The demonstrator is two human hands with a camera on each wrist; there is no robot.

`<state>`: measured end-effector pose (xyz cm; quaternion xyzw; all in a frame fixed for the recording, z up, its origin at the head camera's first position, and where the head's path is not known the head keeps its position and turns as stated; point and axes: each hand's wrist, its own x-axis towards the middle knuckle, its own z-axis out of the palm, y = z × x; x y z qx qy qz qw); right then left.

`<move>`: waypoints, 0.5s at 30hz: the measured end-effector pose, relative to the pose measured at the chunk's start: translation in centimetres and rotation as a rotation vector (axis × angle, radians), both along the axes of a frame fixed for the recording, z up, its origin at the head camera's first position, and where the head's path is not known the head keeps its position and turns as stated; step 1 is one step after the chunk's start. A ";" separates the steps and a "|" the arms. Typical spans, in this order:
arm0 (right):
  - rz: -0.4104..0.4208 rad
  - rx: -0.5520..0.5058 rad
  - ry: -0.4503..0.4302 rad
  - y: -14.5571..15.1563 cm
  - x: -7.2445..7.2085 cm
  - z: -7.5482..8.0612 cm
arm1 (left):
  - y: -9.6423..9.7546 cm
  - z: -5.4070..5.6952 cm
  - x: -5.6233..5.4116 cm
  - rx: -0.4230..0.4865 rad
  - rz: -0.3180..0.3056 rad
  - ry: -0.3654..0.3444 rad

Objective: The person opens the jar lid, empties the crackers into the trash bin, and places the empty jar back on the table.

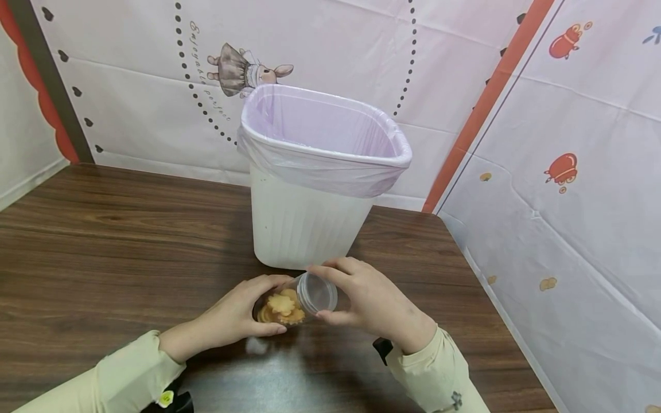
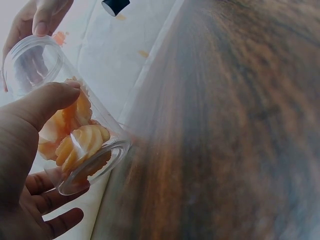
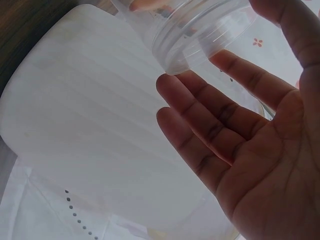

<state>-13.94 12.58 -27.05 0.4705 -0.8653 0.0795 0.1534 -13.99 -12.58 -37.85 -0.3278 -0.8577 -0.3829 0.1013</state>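
A clear plastic jar [image 2: 120, 150] lies tilted between the two hands, its ridged round top end toward the right. Scalloped yellow biscuits [image 1: 283, 304] are heaped toward its base. My left hand [image 1: 232, 312] grips the body of the jar, thumb on one side and fingers on the other. At the top end, my right hand [image 1: 374, 304] pinches the ridged rim [image 3: 172, 55] between thumb and fingertips; its lower fingers extend beside it in the right wrist view. Whether a clear lid sits on that rim, I cannot tell.
Just beyond the hands stands a white bin [image 1: 304, 223] with a pale purple liner bag [image 1: 330, 172] folded over its rim. Dark wood-grain tabletop [image 1: 129, 246] spreads around it. Printed white sheets [image 1: 330, 40] hang behind and along the right edge.
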 end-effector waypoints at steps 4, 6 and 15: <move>0.014 0.000 0.012 0.0 -0.1 0.0 | 0.0 0.0 0.0 0.000 0.000 -0.001; 0.015 0.000 0.014 0.0 -0.1 -0.1 | 0.0 0.0 0.0 0.000 0.000 0.001; 0.005 -0.015 -0.002 -0.1 0.0 -0.2 | 0.0 -0.1 0.0 0.003 0.002 0.002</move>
